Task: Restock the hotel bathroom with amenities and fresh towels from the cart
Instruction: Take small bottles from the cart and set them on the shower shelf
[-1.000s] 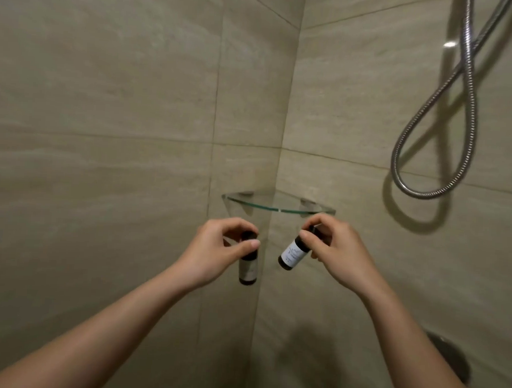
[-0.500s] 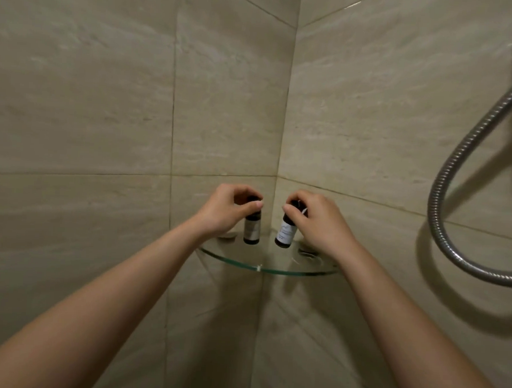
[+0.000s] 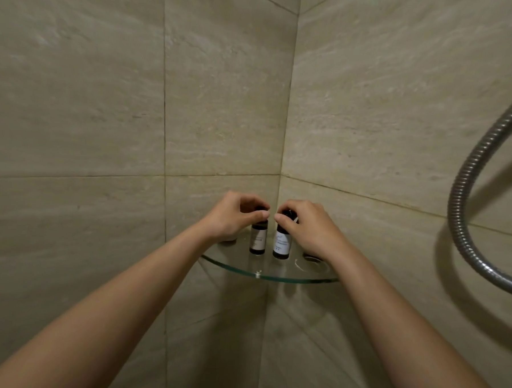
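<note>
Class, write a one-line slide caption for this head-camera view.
Left hand grips left bottle, right hand grips right bottle, both standing on the glass corner shelf.

Glass corner shelf [image 3: 299,276] bearing two upright bottles [image 3: 258,238]

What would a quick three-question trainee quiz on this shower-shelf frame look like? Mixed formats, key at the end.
1. True or false: the left bottle and the right bottle both stand on the glass shelf.
2. The shower hose hangs: A) on the person's left; B) on the person's right; C) across the shelf.
3. Fill in: the left hand and the right hand each grip a bottle at its ____.

Key: 1 true; 2 B; 3 top.
</note>
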The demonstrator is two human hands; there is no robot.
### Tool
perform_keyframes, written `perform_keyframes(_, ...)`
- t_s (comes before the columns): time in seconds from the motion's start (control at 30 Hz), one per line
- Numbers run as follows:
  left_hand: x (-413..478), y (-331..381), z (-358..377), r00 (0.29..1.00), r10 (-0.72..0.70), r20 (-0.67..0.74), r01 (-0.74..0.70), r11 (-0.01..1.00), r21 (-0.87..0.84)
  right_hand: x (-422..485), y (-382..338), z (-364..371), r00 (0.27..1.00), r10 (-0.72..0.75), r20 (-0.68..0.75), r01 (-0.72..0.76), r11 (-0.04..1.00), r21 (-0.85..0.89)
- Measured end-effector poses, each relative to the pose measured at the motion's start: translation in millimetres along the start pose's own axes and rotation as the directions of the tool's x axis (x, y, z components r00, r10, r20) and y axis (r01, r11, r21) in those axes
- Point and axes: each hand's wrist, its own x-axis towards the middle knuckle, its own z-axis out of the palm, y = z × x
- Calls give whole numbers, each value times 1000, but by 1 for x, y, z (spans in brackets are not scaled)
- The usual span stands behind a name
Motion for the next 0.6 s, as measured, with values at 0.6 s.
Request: perform_keyframes(0.6,-56,9,-24,980,40,-195,8,970,241,-33,-39,-4,982,-146,-123,123,976,-180)
